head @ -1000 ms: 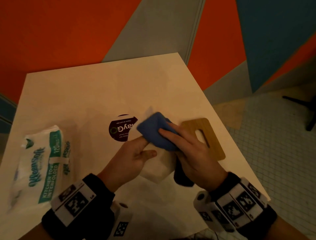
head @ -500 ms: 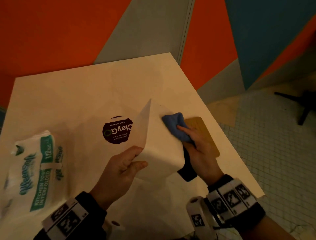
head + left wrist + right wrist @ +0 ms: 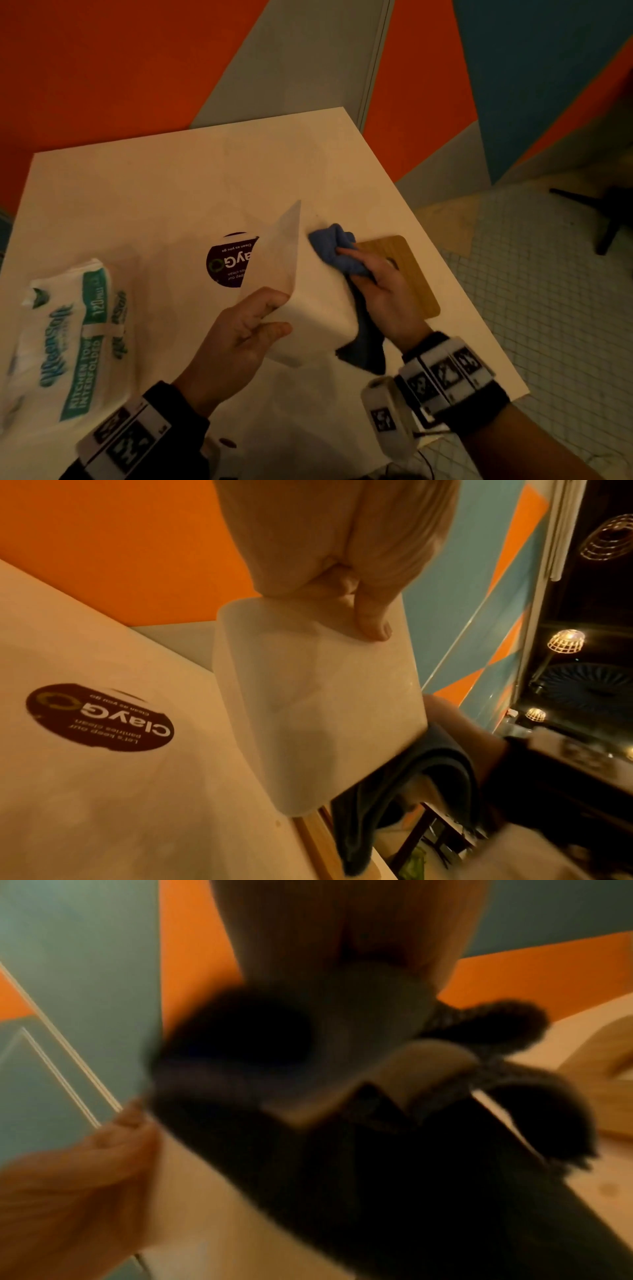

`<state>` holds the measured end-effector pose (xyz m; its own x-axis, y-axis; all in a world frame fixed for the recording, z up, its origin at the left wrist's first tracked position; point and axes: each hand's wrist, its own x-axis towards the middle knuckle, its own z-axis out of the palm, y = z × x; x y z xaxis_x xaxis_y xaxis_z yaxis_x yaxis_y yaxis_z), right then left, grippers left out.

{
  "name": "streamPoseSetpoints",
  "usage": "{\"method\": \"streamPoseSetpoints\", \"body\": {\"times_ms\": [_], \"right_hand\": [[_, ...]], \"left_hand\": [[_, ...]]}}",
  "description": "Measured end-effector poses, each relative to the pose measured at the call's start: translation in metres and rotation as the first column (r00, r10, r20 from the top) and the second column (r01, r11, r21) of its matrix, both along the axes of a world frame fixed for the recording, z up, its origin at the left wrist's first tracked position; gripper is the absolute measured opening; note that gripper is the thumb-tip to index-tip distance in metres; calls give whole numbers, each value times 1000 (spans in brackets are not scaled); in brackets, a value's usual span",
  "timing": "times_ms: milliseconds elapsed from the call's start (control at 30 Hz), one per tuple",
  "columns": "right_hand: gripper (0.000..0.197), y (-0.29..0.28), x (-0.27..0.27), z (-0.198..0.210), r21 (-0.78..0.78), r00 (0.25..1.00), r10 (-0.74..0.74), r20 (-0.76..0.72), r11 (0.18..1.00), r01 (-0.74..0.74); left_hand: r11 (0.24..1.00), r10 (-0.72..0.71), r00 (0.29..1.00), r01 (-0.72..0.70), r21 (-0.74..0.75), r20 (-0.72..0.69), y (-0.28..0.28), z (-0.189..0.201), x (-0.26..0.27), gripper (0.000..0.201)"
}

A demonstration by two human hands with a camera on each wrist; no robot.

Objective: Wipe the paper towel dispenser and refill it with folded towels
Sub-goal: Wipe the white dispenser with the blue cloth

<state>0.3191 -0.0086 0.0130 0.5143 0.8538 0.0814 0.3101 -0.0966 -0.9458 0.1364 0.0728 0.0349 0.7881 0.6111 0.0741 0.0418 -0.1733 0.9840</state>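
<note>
Dispenser: tilted, gripped in my left hand; right hand clutches cloth against its right face.

A blurred dark cloth hangs from the right hand over the table; the left hand shows beside it.

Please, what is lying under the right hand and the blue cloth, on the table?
Under the right hand and the blue cloth lies a wooden lid with rounded corners, flat on the table. Its slot is covered by the hand.
</note>
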Motion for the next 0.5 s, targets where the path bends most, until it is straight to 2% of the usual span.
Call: {"method": "streamPoseSetpoints", "body": {"times_ms": [100,167,200,300,400,433,500], "right_hand": [[31,5,-5,8,31,1000,13,20,999,-14],[36,-7,-23,20,79,992,119,-33,990,-116],[40,-17,-32,22,90,981,192,-14,978,-191],[39,-25,-44,26,75,923,304,236,941,-329],[35,4,-21,25,43,946,236,224,967,-252],[34,16,-9,23,8,962,199,185,979,-204],[31,35,11,20,-138,987,141,76,982,-129]], "left_hand": [[1000,13,1000,-13,-8,-1,1,0,0,18],[999,-1,1000,1,-40,6,3,1,-1,17],[998,-17,1000,17,-56,1,4,2,-2,19],[997,-26,1000,25,-75,-5,2,0,-4,45],[998,-24,999,23,-58,-30,-1,3,-2,23],[998,-20,999,17,-64,-34,-2,3,-2,23],[999,-4,999,2,-46,-34,-4,3,-2,39]]}}
